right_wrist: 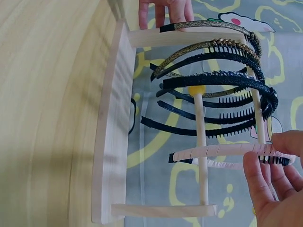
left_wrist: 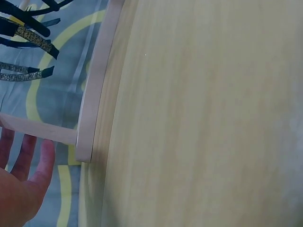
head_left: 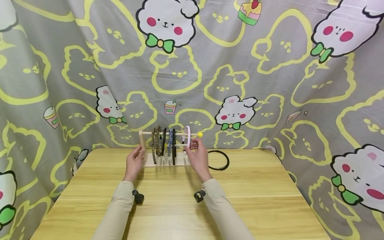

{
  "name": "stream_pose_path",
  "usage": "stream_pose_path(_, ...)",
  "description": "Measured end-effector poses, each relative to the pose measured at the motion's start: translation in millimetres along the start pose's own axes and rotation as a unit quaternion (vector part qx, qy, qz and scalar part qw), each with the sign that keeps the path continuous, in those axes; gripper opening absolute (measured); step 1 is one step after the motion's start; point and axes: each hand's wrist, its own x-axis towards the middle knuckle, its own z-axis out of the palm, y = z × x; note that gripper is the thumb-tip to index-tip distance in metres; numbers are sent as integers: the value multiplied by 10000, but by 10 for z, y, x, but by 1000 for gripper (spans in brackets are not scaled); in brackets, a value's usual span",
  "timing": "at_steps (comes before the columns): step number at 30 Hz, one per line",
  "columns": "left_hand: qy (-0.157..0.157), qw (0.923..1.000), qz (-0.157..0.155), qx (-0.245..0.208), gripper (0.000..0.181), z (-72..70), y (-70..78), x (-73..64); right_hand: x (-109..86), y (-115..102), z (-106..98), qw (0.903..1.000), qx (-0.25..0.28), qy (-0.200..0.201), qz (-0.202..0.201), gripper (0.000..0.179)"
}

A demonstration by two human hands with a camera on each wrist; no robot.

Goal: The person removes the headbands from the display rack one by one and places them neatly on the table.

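A pale wooden headband rack point(head_left: 142, 140) stands on the table, with several headbands hung over its upper rod. My right hand point(head_left: 198, 159) pinches a pink headband point(right_wrist: 222, 150) between thumb and fingers, near the rod end tipped with a yellow ball point(head_left: 200, 134). The pink headband hangs apart from the dark and gold headbands point(right_wrist: 218, 81). My left hand point(head_left: 134, 164) is at the opposite end, its extended fingers point(left_wrist: 46, 158) touching the rack's upright point(left_wrist: 42, 128). In the right wrist view, the left fingers show behind that upright.
A black toothed headband point(head_left: 228, 161) lies on the wooden table point(head_left: 168, 206), just right of my right hand. Behind the table hangs a grey curtain point(head_left: 192, 100) printed with cartoon animals. Both sleeves carry a small black device point(head_left: 138, 197) at the wrist.
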Motion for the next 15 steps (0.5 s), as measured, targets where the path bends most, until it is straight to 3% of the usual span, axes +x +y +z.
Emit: stream_pose_path(15,7,9999,114,72,48,-1,-2,-10,-46,98,-266,9995,185,237,-31,36)
